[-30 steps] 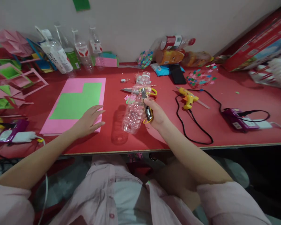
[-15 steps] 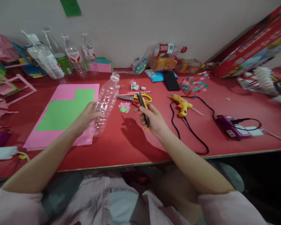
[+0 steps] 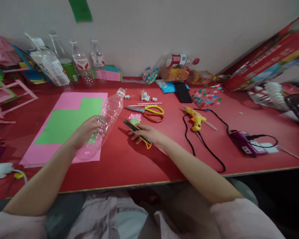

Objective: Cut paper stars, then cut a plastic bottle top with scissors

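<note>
My left hand (image 3: 89, 130) is wrapped round a clear plastic bottle (image 3: 112, 108), which lies slanted over the pink and green paper sheets (image 3: 62, 122) with its open neck pointing away from me. My right hand (image 3: 146, 134) is closed on a black and yellow utility knife (image 3: 137, 128), its front end turned toward the bottle; I cannot tell whether the blade is out. Just beyond the knife lie small pink and green paper stars (image 3: 135, 118) and scissors (image 3: 147, 110) with yellow and red handles.
On the right, a yellow glue gun (image 3: 195, 119) trails a black cord to a purple power strip (image 3: 246, 142). Several bottles (image 3: 82, 64) stand along the wall, with paper frames (image 3: 12, 89) at far left. A phone (image 3: 183, 92) and star-filled bottles (image 3: 206, 98) are at the back.
The bottle has passed from my right hand to my left and moved left over the paper. My right hand kept the knife, which has swung round to point left.
</note>
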Motion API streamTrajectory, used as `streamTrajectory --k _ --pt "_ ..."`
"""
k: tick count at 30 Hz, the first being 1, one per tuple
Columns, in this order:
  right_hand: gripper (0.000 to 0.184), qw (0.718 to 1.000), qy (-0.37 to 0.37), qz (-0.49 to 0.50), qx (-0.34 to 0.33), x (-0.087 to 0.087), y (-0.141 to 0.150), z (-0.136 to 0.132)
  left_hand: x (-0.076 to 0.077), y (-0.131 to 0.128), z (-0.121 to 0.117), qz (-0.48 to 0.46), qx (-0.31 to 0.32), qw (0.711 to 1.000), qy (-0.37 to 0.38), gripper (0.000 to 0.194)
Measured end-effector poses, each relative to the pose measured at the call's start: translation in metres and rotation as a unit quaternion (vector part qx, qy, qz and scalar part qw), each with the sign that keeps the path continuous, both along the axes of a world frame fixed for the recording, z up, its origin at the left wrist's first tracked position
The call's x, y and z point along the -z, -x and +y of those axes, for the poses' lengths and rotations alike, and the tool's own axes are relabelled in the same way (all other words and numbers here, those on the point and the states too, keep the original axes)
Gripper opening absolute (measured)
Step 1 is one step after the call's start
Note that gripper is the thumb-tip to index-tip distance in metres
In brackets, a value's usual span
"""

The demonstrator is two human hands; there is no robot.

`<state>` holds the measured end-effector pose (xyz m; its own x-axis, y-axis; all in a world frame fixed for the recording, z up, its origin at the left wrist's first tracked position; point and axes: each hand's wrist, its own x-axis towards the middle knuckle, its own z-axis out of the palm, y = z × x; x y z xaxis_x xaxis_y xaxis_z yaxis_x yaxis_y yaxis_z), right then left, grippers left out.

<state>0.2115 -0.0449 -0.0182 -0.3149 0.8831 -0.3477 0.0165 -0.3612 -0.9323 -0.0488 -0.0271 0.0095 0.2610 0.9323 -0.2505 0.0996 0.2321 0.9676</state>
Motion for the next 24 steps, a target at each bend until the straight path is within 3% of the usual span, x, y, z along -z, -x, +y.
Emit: streamTrajectory --k 3,6,10,12,16,19,22,24 --pt "0.011 0.995 0.042 0.077 0.047 0.004 0.006 0.019 0.005 0.007 -0.003 0.012 0.01 1.0 0.02 0.042" --pt "0.013 0.986 0.028 0.105 0.128 0.007 0.007 0.035 0.007 0.013 -0.007 0.053 0.026 0.998 0.005 0.046" --pt "0.01 0.975 -0.036 0.081 0.202 0.006 0.003 0.035 0.009 0.015 -0.009 0.131 0.02 0.99 -0.05 0.059" --pt "0.012 0.969 -0.102 0.034 0.224 0.0 0.001 0.026 0.01 0.013 -0.009 0.158 0.016 0.985 -0.064 0.062" --pt "0.022 0.975 -0.177 -0.061 0.117 -0.019 0.004 0.003 0.01 0.01 -0.011 0.164 0.015 0.983 -0.081 0.056" --pt "0.03 0.984 -0.154 -0.077 0.049 -0.028 0.011 -0.007 0.009 0.007 -0.012 0.132 0.014 0.991 -0.033 0.055" --pt "0.022 0.989 -0.137 -0.052 0.032 -0.03 0.016 -0.01 0.01 0.006 -0.013 0.098 0.03 0.995 -0.002 0.061" --pt "0.016 0.992 -0.119 -0.033 0.009 -0.031 0.017 -0.012 0.01 0.005 -0.014 0.094 0.041 0.995 -0.019 0.069"
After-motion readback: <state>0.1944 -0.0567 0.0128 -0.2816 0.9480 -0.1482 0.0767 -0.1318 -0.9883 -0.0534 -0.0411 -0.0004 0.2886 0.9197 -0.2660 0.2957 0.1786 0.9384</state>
